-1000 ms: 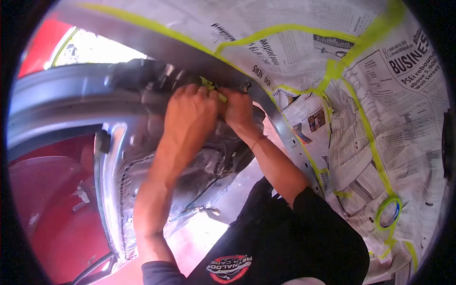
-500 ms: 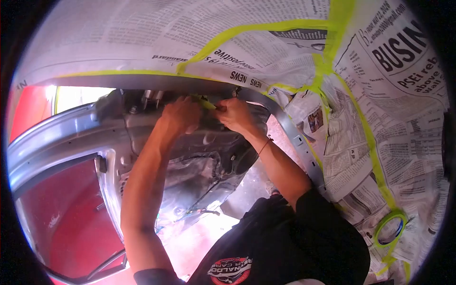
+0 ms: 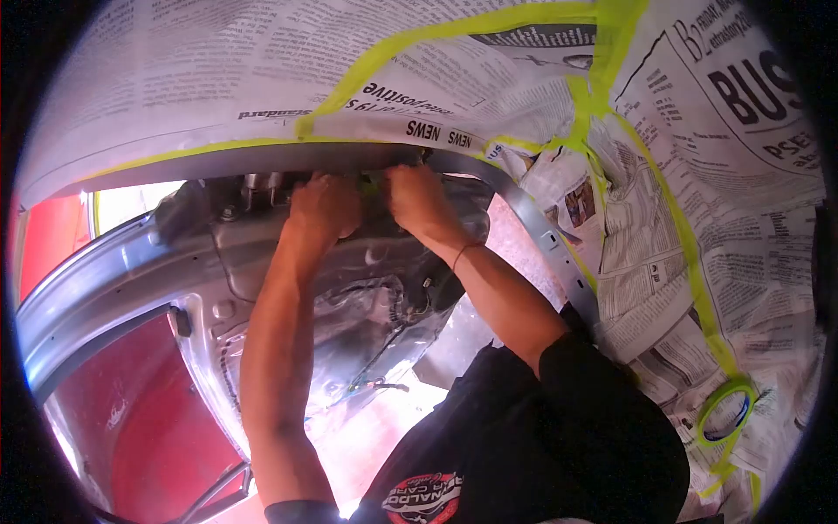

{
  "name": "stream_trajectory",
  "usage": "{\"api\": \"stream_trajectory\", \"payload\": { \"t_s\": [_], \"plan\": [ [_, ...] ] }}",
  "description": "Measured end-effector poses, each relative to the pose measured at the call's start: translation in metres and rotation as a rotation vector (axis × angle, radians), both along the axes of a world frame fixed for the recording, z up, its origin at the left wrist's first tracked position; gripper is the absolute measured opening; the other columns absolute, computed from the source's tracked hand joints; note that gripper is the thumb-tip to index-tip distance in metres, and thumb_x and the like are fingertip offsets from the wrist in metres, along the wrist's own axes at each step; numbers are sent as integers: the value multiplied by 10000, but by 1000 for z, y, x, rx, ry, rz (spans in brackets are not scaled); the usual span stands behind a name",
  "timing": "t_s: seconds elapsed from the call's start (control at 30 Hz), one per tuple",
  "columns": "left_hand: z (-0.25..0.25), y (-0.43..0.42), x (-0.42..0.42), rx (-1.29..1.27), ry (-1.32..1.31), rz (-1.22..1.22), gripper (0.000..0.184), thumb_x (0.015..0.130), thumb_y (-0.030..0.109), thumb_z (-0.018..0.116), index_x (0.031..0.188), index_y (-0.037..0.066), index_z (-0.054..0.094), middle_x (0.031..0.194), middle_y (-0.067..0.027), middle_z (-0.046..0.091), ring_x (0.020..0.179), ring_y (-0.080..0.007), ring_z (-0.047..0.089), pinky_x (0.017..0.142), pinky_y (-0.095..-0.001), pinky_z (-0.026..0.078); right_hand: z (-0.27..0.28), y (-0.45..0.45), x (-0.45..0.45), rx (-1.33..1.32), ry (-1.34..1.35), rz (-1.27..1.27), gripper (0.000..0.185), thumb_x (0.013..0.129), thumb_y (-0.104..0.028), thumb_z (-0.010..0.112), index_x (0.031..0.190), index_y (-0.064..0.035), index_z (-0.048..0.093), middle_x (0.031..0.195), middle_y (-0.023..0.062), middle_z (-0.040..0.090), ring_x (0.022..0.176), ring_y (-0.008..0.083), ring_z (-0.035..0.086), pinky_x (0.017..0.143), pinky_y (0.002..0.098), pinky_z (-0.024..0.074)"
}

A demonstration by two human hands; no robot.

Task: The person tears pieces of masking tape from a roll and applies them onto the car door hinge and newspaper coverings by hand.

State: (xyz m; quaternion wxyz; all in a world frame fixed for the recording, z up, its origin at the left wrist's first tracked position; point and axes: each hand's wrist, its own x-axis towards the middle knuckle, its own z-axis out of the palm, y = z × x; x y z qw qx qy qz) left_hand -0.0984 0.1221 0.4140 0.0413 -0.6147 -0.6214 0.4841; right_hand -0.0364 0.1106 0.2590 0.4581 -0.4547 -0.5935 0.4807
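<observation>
The left hand (image 3: 325,210) and right hand (image 3: 421,201) — curled, fingertips too hidden to show any grip — flank yellow-green tape (image 3: 371,186) at the car door (image 3: 240,271).

The left hand (image 3: 325,208) and right hand (image 3: 419,201) reach forward (a narrow gap between them), forearms (image 3: 281,349) bare.

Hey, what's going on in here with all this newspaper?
Someone's left hand and right hand are close together near the edge of what looks like a car door. A scrap of yellow-green tape shows between them, grip unclear. Taped newspaper covers nearby surfaces, with a tape roll at right.
</observation>
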Motion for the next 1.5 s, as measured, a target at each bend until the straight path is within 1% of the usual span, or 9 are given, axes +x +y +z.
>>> {"api": "stream_trajectory", "payload": {
  "t_s": [0.23, 0.4, 0.57, 0.67, 0.83, 0.93, 1.0, 1.43, 1.5],
  "plan": [
    [-7, -10, 15, 309, 12, -50, 173, 802, 181, 577, 783, 99, 728, 828, -146, 708, 816, -311, 707, 703, -434, 562, 7, -4, 0, 136, -54, -17, 56, 710, -14, 609, 678, -18, 655, 670, 232, 630, 692, 400, 657, 642, 485, 541],
    [-18, -11, 25, 388, 74, -91, 176, 810, 182, 580, 771, 93, 726, 819, -158, 708, 789, -320, 710, 689, -415, 569, 6, -10, -1, 55, -82, -25, 42, 702, -4, 611, 674, -9, 643, 668, 243, 619, 689, 405, 651, 619, 486, 532],
    [-14, -11, 30, 349, 84, -100, 172, 806, 176, 580, 789, 87, 727, 825, -155, 707, 794, -316, 708, 688, -420, 568, -16, -39, 4, -206, 376, -42, 72, 799, -57, 587, 811, -7, 637, 662, 161, 638, 557, 236, 632, 514, 392, 490],
    [-10, -10, 23, 284, 54, -114, 198, 833, 178, 564, 903, 58, 706, 905, -205, 692, 871, -369, 686, 712, -459, 564, -14, -48, 16, -228, 326, 203, 90, 827, -100, 584, 818, -22, 629, 621, 121, 610, 527, 158, 579, 473, 340, 451],
    [-2, -9, 10, 258, -86, -134, 172, 795, 93, 610, 945, 84, 693, 926, -179, 691, 938, -355, 667, 733, -459, 563, -27, -26, 6, -193, 264, 387, 140, 812, -139, 533, 834, -67, 651, 645, 138, 616, 557, 257, 617, 511, 375, 470],
    [0, -8, 14, 245, -45, -98, 183, 761, 53, 628, 935, 65, 682, 917, -182, 689, 932, -357, 666, 736, -459, 562, -16, -26, 6, 195, 202, 53, 211, 784, -144, 518, 907, -101, 684, 736, 170, 649, 684, 344, 644, 605, 418, 500],
    [-1, -9, 7, 265, -50, -135, 178, 754, 45, 626, 923, 59, 679, 913, -185, 687, 923, -361, 665, 729, -462, 561, -6, -31, 10, -162, 39, 240, 324, 779, -146, 502, 1038, -147, 697, 837, 194, 660, 799, 392, 638, 698, 444, 511],
    [-9, -12, 6, 341, -64, -192, 176, 787, 113, 555, 806, 54, 720, 873, -172, 698, 934, -330, 668, 726, -454, 558, -5, -16, -1, -100, 226, 111, 506, 730, -79, 497, 1210, -155, 637, 892, 219, 663, 823, 389, 648, 744, 436, 526],
    [-8, -12, 8, 324, -64, -173, 147, 786, 96, 571, 842, 49, 698, 887, -186, 690, 928, -344, 666, 739, -465, 552, 12, -6, 17, -514, 315, 479, 582, 718, -65, 499, 1285, -168, 581, 855, 218, 668, 738, 355, 664, 666, 415, 532]
  ]
}}
